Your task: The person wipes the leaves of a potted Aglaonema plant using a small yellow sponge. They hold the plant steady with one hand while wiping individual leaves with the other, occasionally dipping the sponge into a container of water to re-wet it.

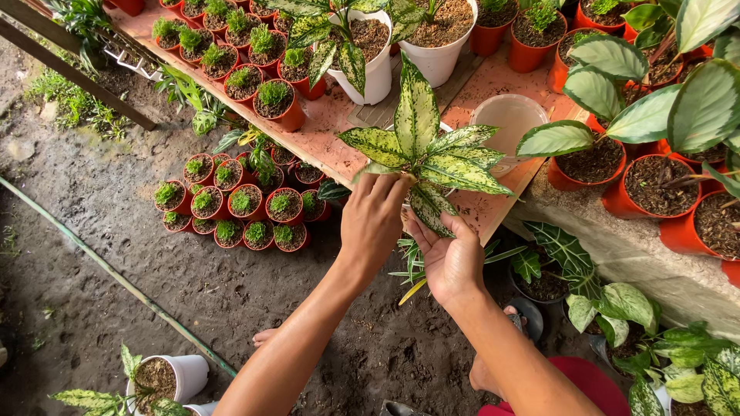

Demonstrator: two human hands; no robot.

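Note:
A small plant [422,142] with speckled green-and-cream leaves is held up in front of a plank shelf. My left hand [374,216] grips it at the base where the leaves join. My right hand [451,258] is under it, palm up, with its fingers holding one lower leaf. The plant's roots are hidden behind my hands. An empty translucent plastic pot [509,123] sits on the shelf just behind the plant.
The reddish plank shelf [327,131] carries white pots [439,54] and many small orange pots of seedlings [274,100]. More small pots [239,204] stand on the muddy ground. A hose [116,277] crosses the soil. Leafy potted plants [655,177] crowd the right.

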